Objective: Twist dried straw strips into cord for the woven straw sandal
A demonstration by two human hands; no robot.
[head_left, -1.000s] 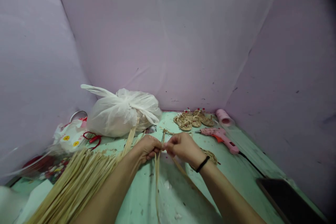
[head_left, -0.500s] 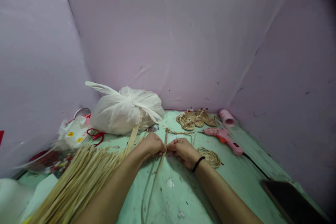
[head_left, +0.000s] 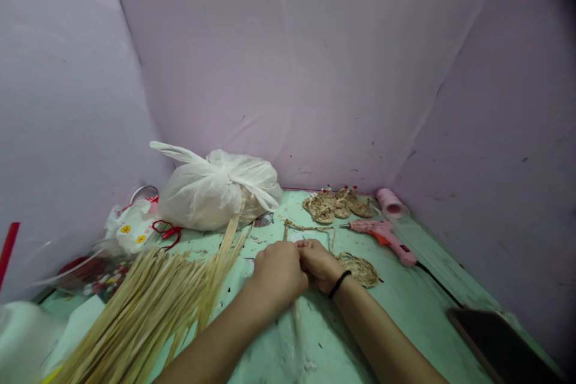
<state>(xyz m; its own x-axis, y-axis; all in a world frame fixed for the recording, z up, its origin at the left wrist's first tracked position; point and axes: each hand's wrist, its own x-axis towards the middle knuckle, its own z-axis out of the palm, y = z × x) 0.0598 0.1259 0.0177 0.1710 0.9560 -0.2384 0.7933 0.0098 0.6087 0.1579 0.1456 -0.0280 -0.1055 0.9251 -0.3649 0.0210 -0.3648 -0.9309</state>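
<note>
The left hand (head_left: 279, 273) is curled with its back to the camera, covering the middle of the work, and the right hand (head_left: 317, 261) meets it from the right, fingers bent inward. What their fingertips grip is hidden, so I cannot tell how tightly either is closed. A braided cord (head_left: 310, 228) shows on the worktop (head_left: 414, 312) just beyond them, bends right, then turns near toward a coil of braid (head_left: 360, 270) beside the right wrist. Pale, blurred strands (head_left: 297, 336) trail from beneath the left hand toward the near side.

To the left lies a broad bundle of straw strips (head_left: 135, 312); at its far side sits a knotted white plastic bag (head_left: 216, 192). Far right of centre are braided ornaments (head_left: 335, 207) with red bits, near a pink thread spool (head_left: 390, 204). A pink glue gun (head_left: 382, 235) lies on the right, its nozzle pointing left.
</note>
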